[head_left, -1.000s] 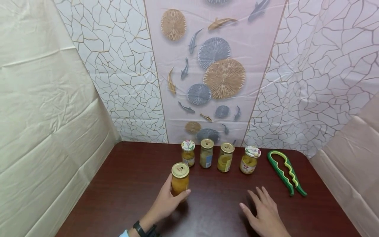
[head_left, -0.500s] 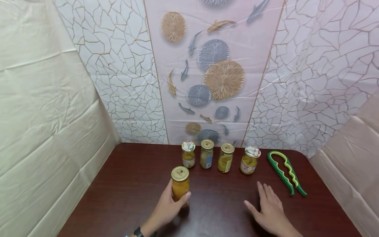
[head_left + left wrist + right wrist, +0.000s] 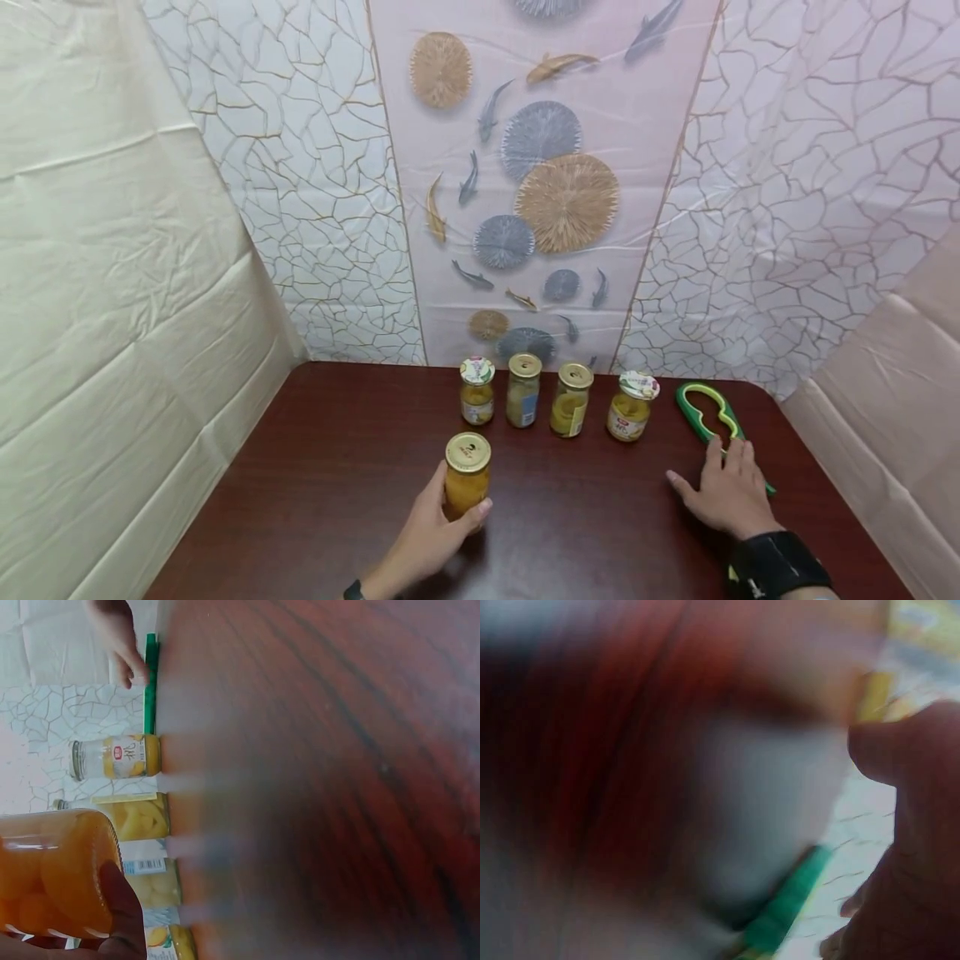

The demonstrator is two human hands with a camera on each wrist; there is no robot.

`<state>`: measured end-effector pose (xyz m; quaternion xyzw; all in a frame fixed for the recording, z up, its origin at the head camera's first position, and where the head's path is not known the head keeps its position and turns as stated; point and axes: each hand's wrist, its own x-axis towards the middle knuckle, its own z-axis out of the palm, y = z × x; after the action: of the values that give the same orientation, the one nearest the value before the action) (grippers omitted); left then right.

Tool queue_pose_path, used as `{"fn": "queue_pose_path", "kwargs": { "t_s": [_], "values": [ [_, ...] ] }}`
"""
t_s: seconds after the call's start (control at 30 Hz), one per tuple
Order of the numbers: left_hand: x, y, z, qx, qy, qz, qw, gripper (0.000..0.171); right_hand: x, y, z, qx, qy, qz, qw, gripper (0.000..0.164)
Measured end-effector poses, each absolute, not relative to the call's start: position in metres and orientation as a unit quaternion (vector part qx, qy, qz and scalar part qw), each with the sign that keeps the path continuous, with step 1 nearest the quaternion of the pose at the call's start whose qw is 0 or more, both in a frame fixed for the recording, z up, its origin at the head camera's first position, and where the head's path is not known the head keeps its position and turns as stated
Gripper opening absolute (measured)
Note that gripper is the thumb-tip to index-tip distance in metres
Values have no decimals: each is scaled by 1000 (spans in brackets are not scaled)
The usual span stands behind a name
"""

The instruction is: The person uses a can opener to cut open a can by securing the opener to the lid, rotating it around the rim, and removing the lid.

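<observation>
In the head view my left hand (image 3: 431,533) grips a glass jar (image 3: 467,487) of orange fruit with a gold lid, thumb on one side and fingers wrapped round the other. The left wrist view has the same jar (image 3: 52,870) close up, its ridged base showing. My right hand (image 3: 729,498) is over the lower part of a green jar opener (image 3: 701,404) with wavy light-green inner edges, its fingers extended and thumb spread. The hand hides much of the opener's handles. A blurred green handle (image 3: 784,907) shows beneath that hand in the right wrist view.
Several more fruit jars stand in a row at the back, among them a white-lidded jar (image 3: 628,415) nearest the opener and a gold-lidded jar (image 3: 572,408) beside it. A patterned cloth (image 3: 337,208) hangs behind the dark red table (image 3: 315,467), and pale cloth walls flank it.
My right hand has moved right and forward, from bare table onto the jar opener. The left hand, still holding the jar, has shifted slightly right and nearer to me.
</observation>
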<state>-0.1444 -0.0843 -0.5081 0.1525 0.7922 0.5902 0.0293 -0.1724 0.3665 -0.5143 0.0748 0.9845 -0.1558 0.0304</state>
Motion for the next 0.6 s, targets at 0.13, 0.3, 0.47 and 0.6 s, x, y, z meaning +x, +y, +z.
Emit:
{"fn": "queue_pose_path", "kwargs": {
  "t_s": [0.13,0.3,0.47,0.6],
  "values": [
    [-143,-84,-509,166,783,599,30,65,-188,387,-524,108,978,-167,70,128],
    [-141,-86,-508,165,785,596,30,64,-204,401,-527,140,968,-186,91,125],
    [-137,-87,-507,165,790,590,25,67,-208,405,-521,141,962,-217,83,96],
    [-135,-88,-508,166,792,588,26,73,-206,406,-517,119,962,-234,77,80]
  ]
}}
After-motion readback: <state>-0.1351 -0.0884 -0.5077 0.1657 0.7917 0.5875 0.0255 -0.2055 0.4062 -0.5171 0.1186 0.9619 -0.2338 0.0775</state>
